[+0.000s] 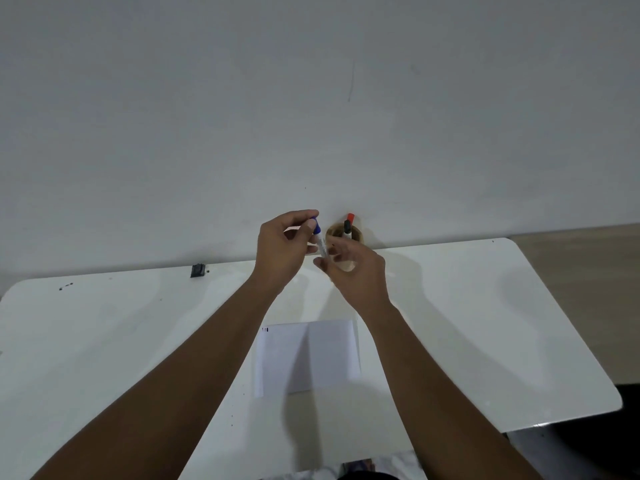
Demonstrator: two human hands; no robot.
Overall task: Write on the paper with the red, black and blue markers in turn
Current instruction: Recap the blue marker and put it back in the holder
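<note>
Your 2 bare forearms reach up from the bottom edge, and between them the paper (pixel 308 355) lies flat on the white worktop (pixel 485 306), with a few small dark marks at its far left corner. Past the sheet, both hands meet above the worktop's far edge. Your left hand (pixel 282 249) has its fingers (pixel 306 227) pinched around the blue cap of the blue marker (pixel 319 239), which stands nearly upright, cap end up. Your right hand (pixel 353 271) sits lower and just to the right, its fingers curled around the marker's white barrel. You cannot tell whether the cap is seated or pulled free. Just behind your right hand, a tan holder (pixel 344 233) stands against the wall with the red marker (pixel 350 218) and the black marker (pixel 347 229) upright inside. A small dark object (pixel 197 270) sits at the worktop's far edge, well to the left.
</note>
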